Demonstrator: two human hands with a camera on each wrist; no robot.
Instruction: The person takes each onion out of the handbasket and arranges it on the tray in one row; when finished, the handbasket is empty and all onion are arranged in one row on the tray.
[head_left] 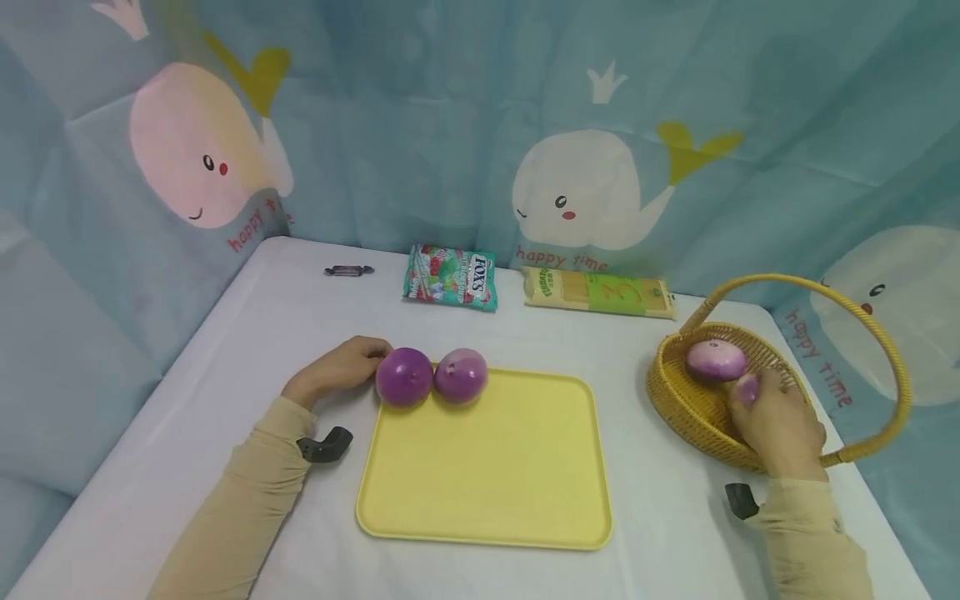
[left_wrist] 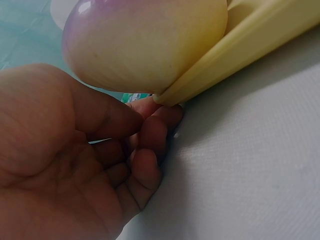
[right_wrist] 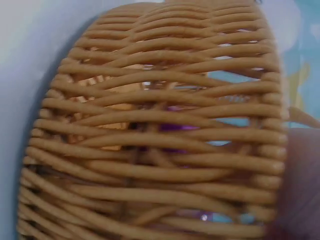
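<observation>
A: What are the fingers of the right hand doing?

B: They are bent around a small-looking purple globe, gripping it inside the wicker basket near the table's right edge. Only part of that globe shows, purple with a paler patch; the hand covers the rest.

A: And the left hand?

B: Its fingers are curled, the thumb close against the index finger, with the fingertips at the far left corner of the yellow tray. Whether they grip the rim or merely touch it cannot be told.

A: What sits beside them?

B: A deep purple globe, glossy, in that same corner; the left wrist view shows its underside fading to pale yellow. Just to its right, along the tray's far edge, is a lighter, mottled globe.

A: Anything else in the basket?

B: One more globe, pinkish white above and purple below, near the held one.

A: And along the table's far edge?

B: A wrapped candy, a green sweets bag and a long yellow packet.
</observation>
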